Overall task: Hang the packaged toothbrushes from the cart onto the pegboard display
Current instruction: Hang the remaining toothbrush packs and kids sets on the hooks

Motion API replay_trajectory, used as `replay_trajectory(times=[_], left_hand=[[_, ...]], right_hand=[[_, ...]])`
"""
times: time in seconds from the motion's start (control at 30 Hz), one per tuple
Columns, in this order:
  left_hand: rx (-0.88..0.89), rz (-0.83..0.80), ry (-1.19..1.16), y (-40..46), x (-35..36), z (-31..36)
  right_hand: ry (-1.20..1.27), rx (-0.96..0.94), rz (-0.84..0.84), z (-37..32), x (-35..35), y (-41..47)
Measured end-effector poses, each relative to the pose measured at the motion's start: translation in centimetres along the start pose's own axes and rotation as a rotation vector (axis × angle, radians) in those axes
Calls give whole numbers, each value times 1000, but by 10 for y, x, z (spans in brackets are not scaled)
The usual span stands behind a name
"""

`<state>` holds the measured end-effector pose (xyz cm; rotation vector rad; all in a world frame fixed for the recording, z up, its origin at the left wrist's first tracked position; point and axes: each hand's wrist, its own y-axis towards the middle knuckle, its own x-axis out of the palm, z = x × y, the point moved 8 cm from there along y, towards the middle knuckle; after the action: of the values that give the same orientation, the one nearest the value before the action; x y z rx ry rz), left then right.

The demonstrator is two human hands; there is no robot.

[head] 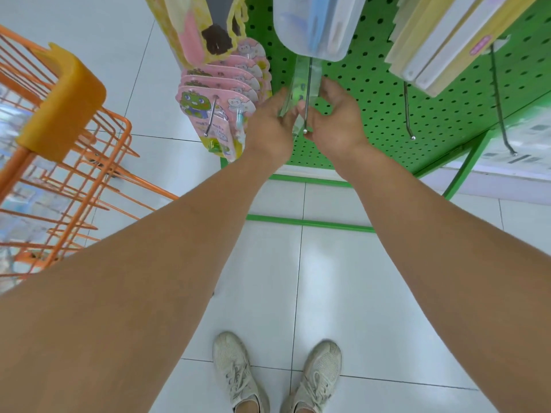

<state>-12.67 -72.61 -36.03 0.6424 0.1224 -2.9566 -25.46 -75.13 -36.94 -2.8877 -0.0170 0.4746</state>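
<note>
both hands, left hand and right hand, pinching clear toothbrush pack at peg; should be lining hole with peg's ball tip; pegboard behind peg

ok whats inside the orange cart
Through the wire side of the orange cart show clear, shiny packets, blurred, with pale blue and white print. Whether they are toothbrushes cannot be read. The yellow corner guard and the wires cover much of the load.

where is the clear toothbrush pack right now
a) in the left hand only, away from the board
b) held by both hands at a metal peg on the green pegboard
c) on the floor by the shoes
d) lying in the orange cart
b: the left hand and right hand both hold the clear toothbrush pack at the metal peg on the green pegboard.
</note>
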Motion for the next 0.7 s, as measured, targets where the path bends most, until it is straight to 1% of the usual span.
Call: replay_trajectory(times=[0.07, 0.1, 0.13, 0.2, 0.27, 0.33, 0.37, 0.5, 0.57, 0.7], left_hand=[[-11, 32, -20, 8, -1, 6], [-51, 31, -69, 12, 1, 7], [-73, 20, -93, 16, 5, 6], [-97, -10, -51, 20, 10, 7], [-120, -33, -89, 16, 14, 4], [-117, -92, -119, -1, 17, 8], [-125, -112, -127, -13, 18, 11], [-255, -146, -168, -71, 9, 1], [-314, -116, -217, -105, -10, -4], [-515, -8, -384, -187, -73, 14]], right_hand=[[3, -35, 35, -8, 3, 10], [12, -28, 63, -10, 3, 15], [16, -11, 91, -11, 3, 20], [19, 25, 114, -8, 3, 28], [25, 67, 116, -2, 3, 28], [29, 133, 99, 10, 1, 18], [36, 157, 89, 15, -1, 8], [32, 205, 40, 29, -10, -54], [83, 257, 23, 23, -18, -98], [135, 396, -4, -16, -25, -188]])
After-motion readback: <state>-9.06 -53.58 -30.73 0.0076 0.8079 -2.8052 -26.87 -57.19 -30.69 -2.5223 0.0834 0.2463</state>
